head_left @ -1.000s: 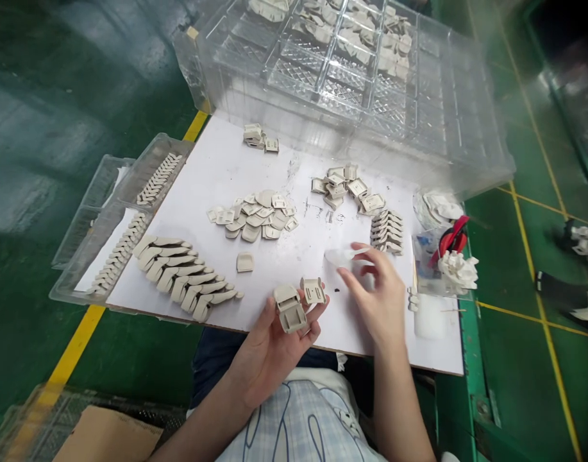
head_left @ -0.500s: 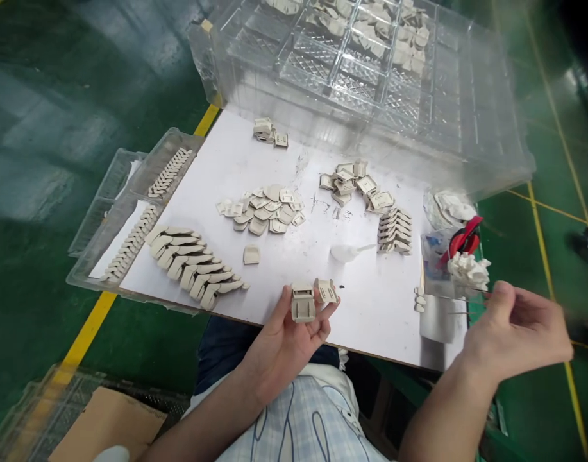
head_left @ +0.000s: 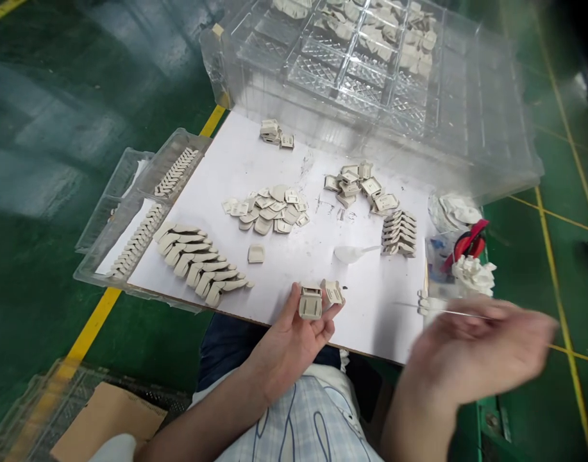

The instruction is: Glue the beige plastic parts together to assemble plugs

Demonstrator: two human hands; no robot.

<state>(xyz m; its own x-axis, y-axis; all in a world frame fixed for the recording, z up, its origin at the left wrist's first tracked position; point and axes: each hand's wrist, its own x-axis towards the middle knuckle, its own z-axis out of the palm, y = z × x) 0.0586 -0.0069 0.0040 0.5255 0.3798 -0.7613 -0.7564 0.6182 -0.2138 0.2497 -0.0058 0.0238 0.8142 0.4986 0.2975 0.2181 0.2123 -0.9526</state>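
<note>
Near the front edge of the white board (head_left: 365,314), my left hand (head_left: 291,350) is closed on two small beige plastic parts. One, a boxy beige part (head_left: 311,303), sits at the thumb; a flatter slotted part (head_left: 332,292) rests by the other fingertips. My right hand (head_left: 486,353), smeared by motion, is pinched on a thin metal rod (head_left: 450,312) that points left over the board. A single beige piece (head_left: 256,254) lies beyond my left hand, close to a loose pile of flat pieces (head_left: 269,213). A white pointed-tip bottle (head_left: 350,255) lies on its side.
Interlocked rows of beige pieces (head_left: 197,262) lie at left, with a shorter row (head_left: 399,234) at right. A large clear compartment tray (head_left: 370,122) stands at the back. Clear trays (head_left: 86,273) flank the board's left edge. A red-handled tool (head_left: 469,244) and crumpled white material (head_left: 474,274) are at right.
My right hand has moved left with the thin rod, away from the crumpled white material and in over the board's right side. My left hand keeps its two parts almost still.
</note>
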